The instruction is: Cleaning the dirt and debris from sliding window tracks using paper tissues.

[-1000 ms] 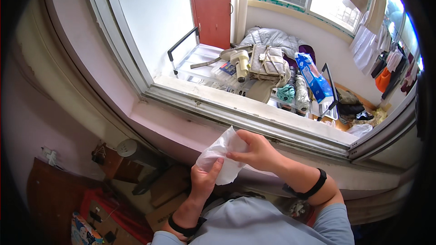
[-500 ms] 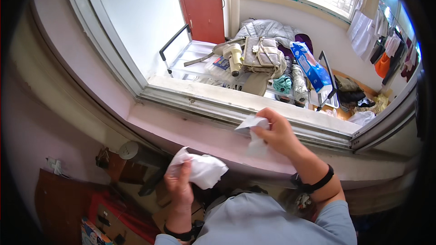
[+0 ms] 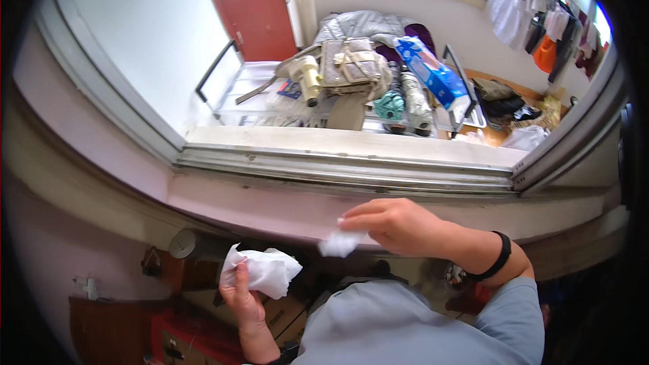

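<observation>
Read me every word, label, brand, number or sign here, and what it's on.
No text is clear enough to quote.
Blue pack: pale markings, too small and blurred to read.
Cardboard: dark marks, too blurred to read.
White sheet in the left hand: no print visible.
White piece in the right hand: blurred, no print visible.

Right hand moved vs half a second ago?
Yes, toward the person's body. Half a second ago the right hand overlapped the window track in the view; now it sits just below it, in front of the pink ledge.
</observation>
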Tool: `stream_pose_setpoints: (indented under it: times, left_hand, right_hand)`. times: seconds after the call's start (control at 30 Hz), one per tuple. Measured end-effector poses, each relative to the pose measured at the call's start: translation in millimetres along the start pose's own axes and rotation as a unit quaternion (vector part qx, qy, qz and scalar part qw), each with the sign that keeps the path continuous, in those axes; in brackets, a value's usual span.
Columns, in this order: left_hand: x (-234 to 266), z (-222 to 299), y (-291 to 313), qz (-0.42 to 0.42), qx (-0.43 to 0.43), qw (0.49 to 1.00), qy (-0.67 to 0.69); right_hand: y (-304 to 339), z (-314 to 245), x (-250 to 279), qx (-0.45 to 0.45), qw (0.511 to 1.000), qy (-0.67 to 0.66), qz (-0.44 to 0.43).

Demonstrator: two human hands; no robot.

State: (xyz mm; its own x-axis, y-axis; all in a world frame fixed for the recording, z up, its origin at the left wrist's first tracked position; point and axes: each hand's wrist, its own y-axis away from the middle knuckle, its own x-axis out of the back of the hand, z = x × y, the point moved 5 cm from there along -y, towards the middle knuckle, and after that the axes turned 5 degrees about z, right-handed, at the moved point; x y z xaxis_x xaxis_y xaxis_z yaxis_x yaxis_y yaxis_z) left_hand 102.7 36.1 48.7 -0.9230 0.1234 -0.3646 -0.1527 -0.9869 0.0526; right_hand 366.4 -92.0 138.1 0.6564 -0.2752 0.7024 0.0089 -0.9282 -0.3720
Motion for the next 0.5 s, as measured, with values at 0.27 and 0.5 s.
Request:
stream_pose_setpoints:
  times: [0.27, 0.5]
  left_hand:
    - [2, 0, 1, 0.004, -0.007, 1.0, -0.016]
    - [-18, -3, 0, -0.033, 0.0, 0.998, -0.046]
  right_hand:
    - [56, 13, -4, -0.047, 0.996, 0.056, 0.053]
    - [112, 26, 43, -0.147, 0.97, 0.127, 0.147]
